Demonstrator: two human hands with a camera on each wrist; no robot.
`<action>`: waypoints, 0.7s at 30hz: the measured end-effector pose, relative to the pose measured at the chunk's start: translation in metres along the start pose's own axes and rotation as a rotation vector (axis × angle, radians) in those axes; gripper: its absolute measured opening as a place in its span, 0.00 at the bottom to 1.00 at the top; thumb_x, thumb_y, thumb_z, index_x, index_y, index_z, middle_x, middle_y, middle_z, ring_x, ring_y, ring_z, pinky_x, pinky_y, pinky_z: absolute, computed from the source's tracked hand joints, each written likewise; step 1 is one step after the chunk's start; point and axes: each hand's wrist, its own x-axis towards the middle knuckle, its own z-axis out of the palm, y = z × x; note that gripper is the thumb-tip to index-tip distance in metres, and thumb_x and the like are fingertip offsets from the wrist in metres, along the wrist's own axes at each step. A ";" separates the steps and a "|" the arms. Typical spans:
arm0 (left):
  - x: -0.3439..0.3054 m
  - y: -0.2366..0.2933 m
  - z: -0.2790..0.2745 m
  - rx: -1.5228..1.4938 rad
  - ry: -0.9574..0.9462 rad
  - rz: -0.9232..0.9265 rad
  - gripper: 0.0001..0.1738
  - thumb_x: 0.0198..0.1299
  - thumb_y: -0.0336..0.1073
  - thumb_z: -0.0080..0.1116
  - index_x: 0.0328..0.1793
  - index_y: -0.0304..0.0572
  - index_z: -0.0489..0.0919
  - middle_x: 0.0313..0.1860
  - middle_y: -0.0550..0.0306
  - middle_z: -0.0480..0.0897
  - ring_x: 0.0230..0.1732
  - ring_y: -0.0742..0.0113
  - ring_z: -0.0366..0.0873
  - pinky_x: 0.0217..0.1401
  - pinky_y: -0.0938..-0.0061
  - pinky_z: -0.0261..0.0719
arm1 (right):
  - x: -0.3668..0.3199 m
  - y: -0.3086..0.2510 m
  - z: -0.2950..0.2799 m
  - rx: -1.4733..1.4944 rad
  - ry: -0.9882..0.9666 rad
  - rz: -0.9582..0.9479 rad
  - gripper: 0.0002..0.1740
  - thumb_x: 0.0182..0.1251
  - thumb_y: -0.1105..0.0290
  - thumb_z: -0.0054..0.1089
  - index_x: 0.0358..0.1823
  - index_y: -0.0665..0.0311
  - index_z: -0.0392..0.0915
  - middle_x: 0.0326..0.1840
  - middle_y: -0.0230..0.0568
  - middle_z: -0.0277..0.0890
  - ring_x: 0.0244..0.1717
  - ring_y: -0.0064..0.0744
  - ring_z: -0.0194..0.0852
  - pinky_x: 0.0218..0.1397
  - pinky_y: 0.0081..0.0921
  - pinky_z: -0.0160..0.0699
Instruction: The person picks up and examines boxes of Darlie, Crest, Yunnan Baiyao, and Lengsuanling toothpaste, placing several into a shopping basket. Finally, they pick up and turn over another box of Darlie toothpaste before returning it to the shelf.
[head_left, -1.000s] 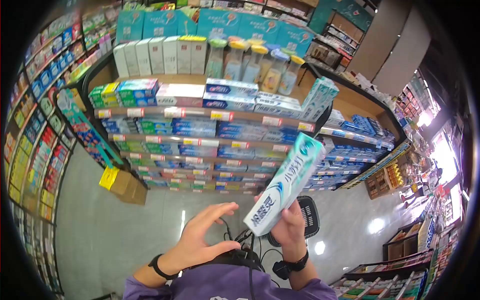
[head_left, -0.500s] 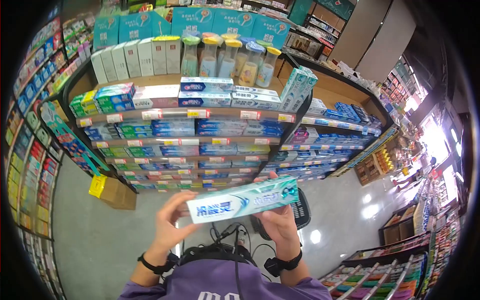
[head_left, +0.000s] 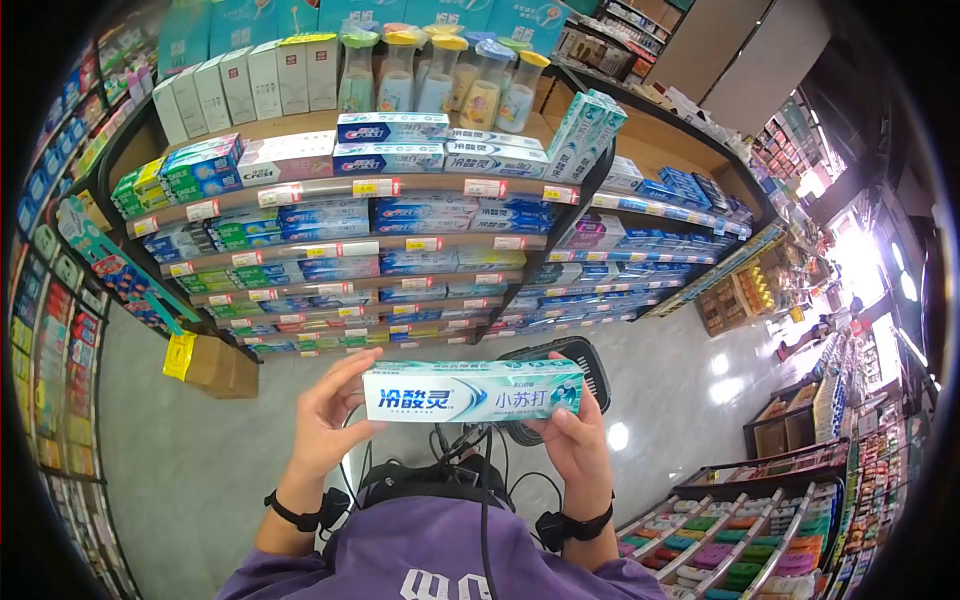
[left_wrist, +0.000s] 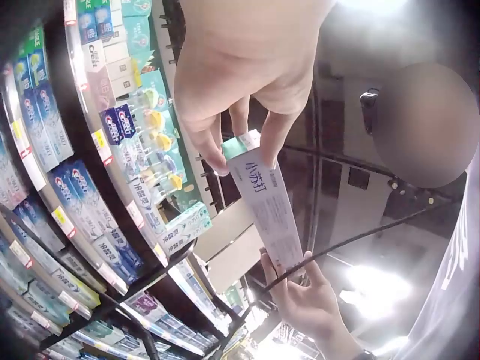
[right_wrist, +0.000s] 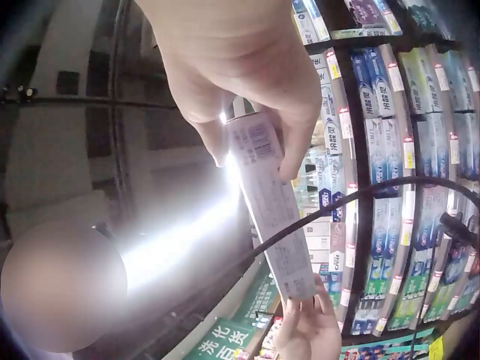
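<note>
A long white and teal toothpaste box [head_left: 470,394] lies level in front of my body, its printed front towards the head camera. My left hand [head_left: 326,422] pinches one end, thumb below and fingers at the top edge. Around the other end my right hand [head_left: 574,436] has its thumb on the front corner and fingers behind. In the left wrist view, the left fingers [left_wrist: 215,155] grip the box end [left_wrist: 266,199] from both sides. The right wrist view has the box's fine-printed side [right_wrist: 270,199] between the two hands.
A shelf unit [head_left: 330,190] stocked with toothpaste boxes stands ahead, with several capped bottles [head_left: 435,85] on top. A black basket [head_left: 590,375] is on the floor behind the right hand. Left of it stands a cardboard box [head_left: 222,367]. A dark cable [head_left: 487,500] hangs before the body.
The toothpaste box has turned from steeply tilted in the right hand to level. My left hand has come from free to gripping its left end. The head view has shifted slightly.
</note>
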 end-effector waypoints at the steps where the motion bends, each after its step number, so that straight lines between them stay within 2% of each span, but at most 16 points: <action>1: -0.001 -0.002 -0.001 0.000 -0.007 0.001 0.43 0.44 0.15 0.72 0.72 0.34 0.75 0.75 0.39 0.72 0.72 0.56 0.75 0.72 0.62 0.77 | -0.001 0.001 -0.001 -0.004 0.015 0.014 0.46 0.64 0.75 0.69 0.81 0.69 0.54 0.70 0.49 0.72 0.68 0.45 0.77 0.66 0.41 0.85; 5: 0.002 -0.010 -0.003 0.011 -0.060 0.012 0.40 0.46 0.15 0.72 0.71 0.34 0.76 0.74 0.41 0.72 0.67 0.55 0.80 0.66 0.62 0.84 | -0.006 -0.001 -0.003 -0.024 0.068 0.036 0.44 0.65 0.75 0.67 0.81 0.68 0.54 0.70 0.50 0.72 0.68 0.47 0.78 0.65 0.44 0.85; 7: 0.006 -0.016 -0.003 0.010 -0.067 0.010 0.40 0.45 0.15 0.72 0.70 0.34 0.76 0.74 0.41 0.73 0.66 0.56 0.81 0.65 0.63 0.85 | -0.011 -0.003 -0.003 -0.057 0.074 0.037 0.44 0.66 0.74 0.67 0.81 0.68 0.54 0.71 0.50 0.71 0.68 0.48 0.77 0.66 0.44 0.84; 13: 0.006 -0.011 0.017 0.064 -0.096 0.011 0.40 0.46 0.15 0.72 0.70 0.34 0.77 0.73 0.43 0.74 0.65 0.58 0.81 0.64 0.66 0.85 | -0.024 -0.026 -0.019 -0.013 -0.039 0.056 0.45 0.71 0.67 0.61 0.84 0.69 0.48 0.75 0.56 0.67 0.73 0.54 0.72 0.71 0.50 0.78; 14: 0.005 -0.010 0.022 0.070 -0.096 0.012 0.39 0.47 0.15 0.72 0.70 0.34 0.76 0.72 0.43 0.74 0.64 0.58 0.81 0.63 0.66 0.85 | -0.024 -0.030 -0.025 -0.042 -0.067 0.044 0.45 0.72 0.64 0.59 0.84 0.70 0.47 0.77 0.57 0.65 0.74 0.55 0.70 0.72 0.51 0.77; 17: 0.004 -0.008 0.036 0.097 -0.078 -0.008 0.39 0.47 0.16 0.73 0.70 0.34 0.76 0.72 0.43 0.75 0.63 0.59 0.82 0.62 0.68 0.85 | -0.021 -0.037 -0.040 -0.017 -0.075 0.028 0.46 0.72 0.60 0.60 0.82 0.75 0.48 0.78 0.62 0.63 0.72 0.57 0.72 0.65 0.49 0.85; 21: 0.003 -0.012 0.062 0.114 -0.032 -0.043 0.39 0.47 0.16 0.73 0.70 0.34 0.76 0.71 0.44 0.75 0.63 0.60 0.82 0.61 0.68 0.85 | -0.019 -0.047 -0.063 -0.003 -0.043 0.032 0.45 0.73 0.59 0.60 0.81 0.76 0.50 0.76 0.60 0.65 0.72 0.55 0.73 0.65 0.50 0.85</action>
